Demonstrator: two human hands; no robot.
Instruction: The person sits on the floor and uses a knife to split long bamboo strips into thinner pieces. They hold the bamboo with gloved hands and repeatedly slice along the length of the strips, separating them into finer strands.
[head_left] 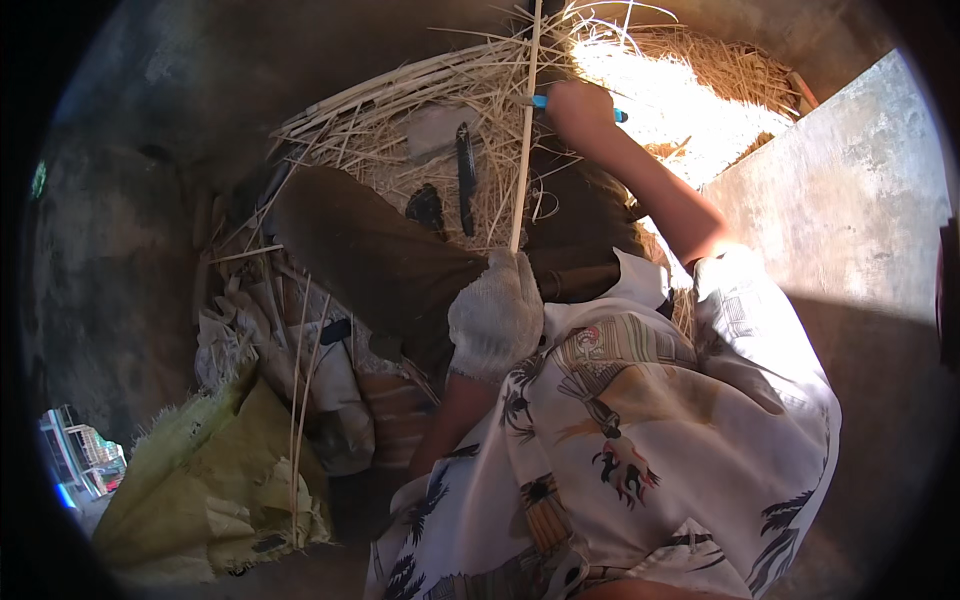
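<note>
My left hand (495,315), in a pale knit glove, is closed around the near end of a long, thin bamboo strip (524,170). The strip runs away from me past my lap, over a heap of shavings. Bare and closed, my right hand (583,115) grips a knife with a blue handle (540,101). The knife's blade meets the strip near its far part. Between my legs lie a long dark flat bar (465,180), a grey stone-like block (437,130) and a small black object (425,207) whose kind I cannot make out.
Cut strips (400,85) lie bundled at the far left, above curled shavings (370,150). More shavings (750,75) spread into bright sunlight at the far right. A concrete wall (850,190) rises on the right. A frayed yellow-green sack (210,490) lies at the near left.
</note>
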